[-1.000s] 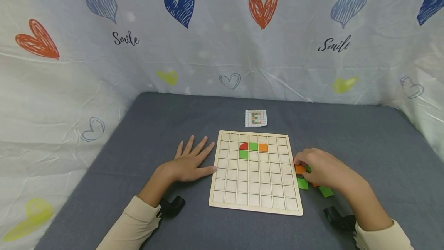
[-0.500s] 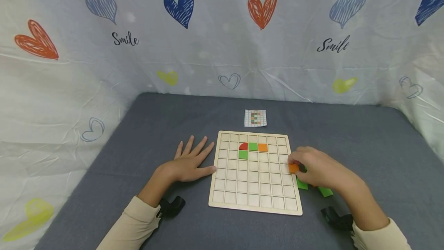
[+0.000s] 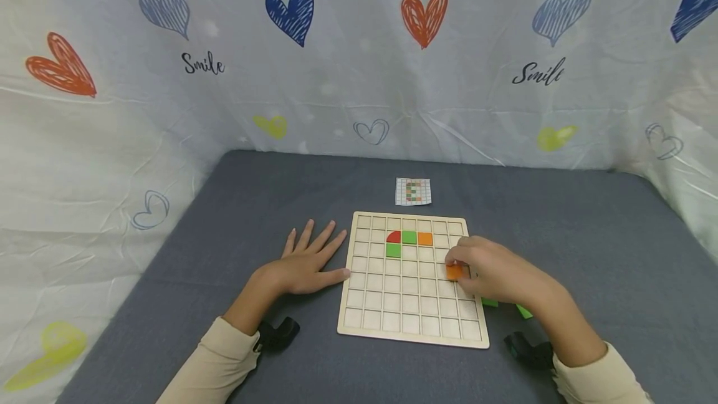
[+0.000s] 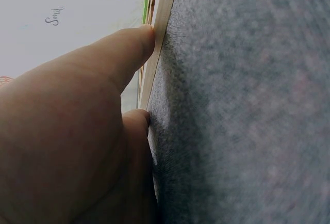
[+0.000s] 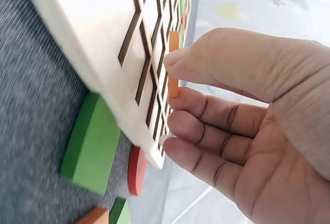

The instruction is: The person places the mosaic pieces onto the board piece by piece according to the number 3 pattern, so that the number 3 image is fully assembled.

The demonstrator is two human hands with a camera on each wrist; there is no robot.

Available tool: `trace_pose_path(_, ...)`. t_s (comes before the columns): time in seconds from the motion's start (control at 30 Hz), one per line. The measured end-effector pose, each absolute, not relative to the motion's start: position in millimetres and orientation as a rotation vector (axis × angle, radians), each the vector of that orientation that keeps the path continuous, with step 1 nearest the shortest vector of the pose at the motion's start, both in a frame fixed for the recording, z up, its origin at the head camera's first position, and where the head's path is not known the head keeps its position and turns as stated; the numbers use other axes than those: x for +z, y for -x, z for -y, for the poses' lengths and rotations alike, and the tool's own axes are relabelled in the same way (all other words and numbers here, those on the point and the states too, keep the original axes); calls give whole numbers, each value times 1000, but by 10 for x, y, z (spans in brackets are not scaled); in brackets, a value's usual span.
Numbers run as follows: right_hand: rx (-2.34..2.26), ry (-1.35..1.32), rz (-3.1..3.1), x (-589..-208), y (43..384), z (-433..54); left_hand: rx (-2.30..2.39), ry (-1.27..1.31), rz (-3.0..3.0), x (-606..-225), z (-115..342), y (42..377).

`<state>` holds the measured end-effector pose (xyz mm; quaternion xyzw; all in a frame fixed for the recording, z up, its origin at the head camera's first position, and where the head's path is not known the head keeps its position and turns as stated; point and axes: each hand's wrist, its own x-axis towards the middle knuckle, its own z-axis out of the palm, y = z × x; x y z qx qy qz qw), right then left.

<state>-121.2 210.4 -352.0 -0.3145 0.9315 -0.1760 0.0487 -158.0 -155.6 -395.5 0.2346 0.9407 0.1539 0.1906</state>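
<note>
My right hand [image 3: 493, 270] pinches an orange square tile [image 3: 454, 272] between thumb and fingertips, over the right part of the wooden grid board [image 3: 392, 298]. In the right wrist view that orange tile [image 5: 174, 64] stands on edge above the board's cells. My left hand [image 3: 303, 270] lies flat with spread fingers on the cloth, its thumb [image 4: 139, 41] touching the board's left edge. Set in the board's upper cells are a red quarter-round tile [image 3: 394, 237], a green tile [image 3: 409, 237] and an orange tile [image 3: 425, 239], with another green tile [image 3: 393, 250] below the red one.
Loose tiles lie beside the board's right edge, among them a green tile [image 5: 90, 144], a red piece [image 5: 135, 170] and an orange one [image 5: 94, 217]. Behind the board is a small printed grid card [image 3: 412, 192]. A dark cloth [image 3: 185, 329] covers the table.
My right hand has lifted the orange tile from the loose pieces and carried it left over the board. The left hand stays where it was.
</note>
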Motion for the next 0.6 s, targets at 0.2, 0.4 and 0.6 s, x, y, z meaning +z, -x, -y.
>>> trace_pose_path(0.2,-557,1035,-2827,-3528,1255,-2001,426,-670,-2632,-3909,1551,1575)
trace_pose_path(0.4,-546,1116,-2833,-3521,1283,-1869,427,-644,-2647,-3992,1556,1596)
trace_pose_path(0.6,-562,1177,-2813,-3523,1301,-1720,426,-652,-2644,-3966,1550,1588)
